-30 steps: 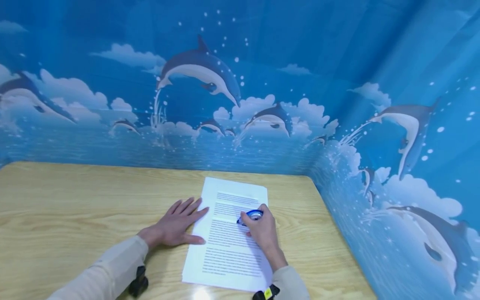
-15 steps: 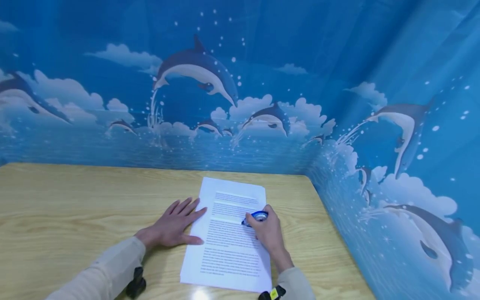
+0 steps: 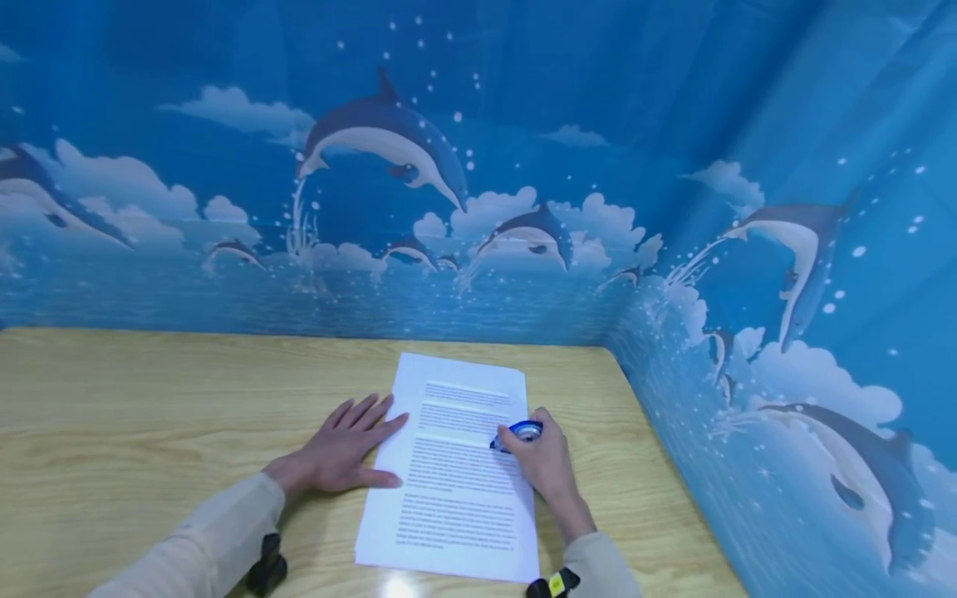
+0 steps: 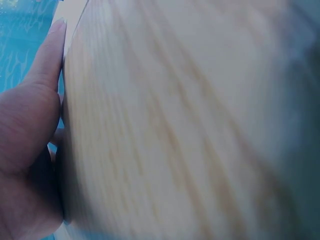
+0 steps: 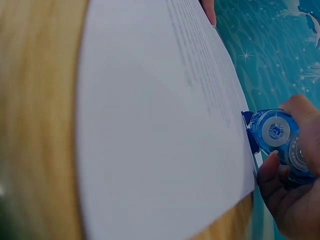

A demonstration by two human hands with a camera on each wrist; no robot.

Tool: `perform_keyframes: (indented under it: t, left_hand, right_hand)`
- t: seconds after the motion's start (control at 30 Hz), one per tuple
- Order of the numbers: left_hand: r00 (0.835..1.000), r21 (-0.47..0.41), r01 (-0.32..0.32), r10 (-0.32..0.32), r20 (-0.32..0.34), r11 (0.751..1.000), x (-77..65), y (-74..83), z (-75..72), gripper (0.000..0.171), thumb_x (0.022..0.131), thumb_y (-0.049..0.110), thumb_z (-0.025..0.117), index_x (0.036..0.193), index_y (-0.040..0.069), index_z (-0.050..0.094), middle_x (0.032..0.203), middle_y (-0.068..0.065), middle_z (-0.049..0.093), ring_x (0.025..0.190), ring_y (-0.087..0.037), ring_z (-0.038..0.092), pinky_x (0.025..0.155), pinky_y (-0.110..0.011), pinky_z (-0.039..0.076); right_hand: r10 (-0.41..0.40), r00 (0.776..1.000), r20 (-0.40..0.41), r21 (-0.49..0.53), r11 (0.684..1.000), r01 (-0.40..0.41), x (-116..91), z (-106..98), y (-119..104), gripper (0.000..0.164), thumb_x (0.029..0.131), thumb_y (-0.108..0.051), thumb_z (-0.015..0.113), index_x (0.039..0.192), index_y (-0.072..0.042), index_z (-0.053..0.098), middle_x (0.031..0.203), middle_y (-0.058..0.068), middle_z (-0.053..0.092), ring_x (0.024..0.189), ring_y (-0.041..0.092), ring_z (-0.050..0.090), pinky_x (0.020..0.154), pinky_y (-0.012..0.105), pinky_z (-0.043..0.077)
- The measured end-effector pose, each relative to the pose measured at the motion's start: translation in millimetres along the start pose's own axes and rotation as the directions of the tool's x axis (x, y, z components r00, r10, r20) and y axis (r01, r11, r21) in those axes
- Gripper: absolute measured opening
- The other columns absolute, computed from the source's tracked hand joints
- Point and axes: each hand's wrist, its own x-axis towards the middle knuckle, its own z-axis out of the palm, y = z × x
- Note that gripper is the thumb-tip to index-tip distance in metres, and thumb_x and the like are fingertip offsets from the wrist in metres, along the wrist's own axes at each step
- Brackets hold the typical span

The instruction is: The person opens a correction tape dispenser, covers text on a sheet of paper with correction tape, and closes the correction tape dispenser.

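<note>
Printed paper sheets [image 3: 456, 507] lie upright on the table, covered in lines of text. My right hand [image 3: 552, 465] pinches a blue, see-through correction tape [image 3: 529, 430] between thumb and fingers, near the sheet's right edge. In the right wrist view the correction tape [image 5: 274, 131] has its tip right at the paper surface. A white band runs across the print to the left of that tip. My left hand [image 3: 340, 453] lies flat with fingers spread, its thumb and fingertips on the paper's left edge. The left wrist view shows only part of that hand [image 4: 27, 130] beside blurred wood.
The wood-grain table [image 3: 149, 399] reaches to a blue curtain [image 3: 247, 199] printed with dolphins, behind it and along the right side. Black straps sit on both wrists, the right one [image 3: 555, 584] with a yellow patch.
My right hand has slid the correction tape rightward along a text line, toward the paper's right edge. The left hand keeps its place on the sheet. The head view has shifted slightly.
</note>
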Motion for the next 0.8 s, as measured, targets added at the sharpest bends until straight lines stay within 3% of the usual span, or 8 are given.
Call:
perform_keyframes:
  t: [0.17, 0.53, 0.8]
  left_hand:
    - [1.0, 0.005, 0.001, -0.001, 0.0, 1.0, 0.7, 0.1, 0.5, 0.094, 0.09, 0.069, 0.06, 0.158, 0.01, 0.034, 0.166, -0.023, 0.02, 0.152, -0.048, 0.013, 0.121, -0.067, 0.007]
    - [1.0, -0.004, 0.016, -0.016, 0.01, 1.0, 0.7, -0.6, 1.3, 0.095, 0.089, 0.071, 0.059, 0.159, 0.011, 0.034, 0.166, -0.023, 0.018, 0.152, -0.047, 0.011, 0.121, -0.067, 0.005]
    - [1.0, -0.008, 0.014, -0.014, 0.012, 1.0, 0.9, 0.7, 0.6, 0.095, 0.089, 0.07, 0.059, 0.158, 0.011, 0.034, 0.166, -0.023, 0.018, 0.152, -0.048, 0.011, 0.121, -0.067, 0.005]
  right_hand:
    - [0.013, 1.0, 0.002, -0.006, 1.0, -0.013, 0, -6, 4, 0.035, 0.09, -0.027, 0.077, 0.089, -0.008, 0.047, 0.089, 0.008, 0.061, 0.081, 0.019, 0.06, 0.069, 0.028, 0.053]
    - [-0.013, 1.0, 0.005, 0.001, 1.0, 0.013, -1, -15, 9, 0.037, 0.091, -0.027, 0.077, 0.087, -0.007, 0.045, 0.084, 0.008, 0.058, 0.074, 0.017, 0.057, 0.061, 0.025, 0.048]
    - [0.043, 0.999, 0.028, 0.117, 0.992, -0.046, -1, -18, 12, 0.034, 0.09, -0.019, 0.076, 0.09, -0.004, 0.045, 0.086, 0.015, 0.065, 0.055, 0.016, 0.063, 0.05, 0.029, 0.058]
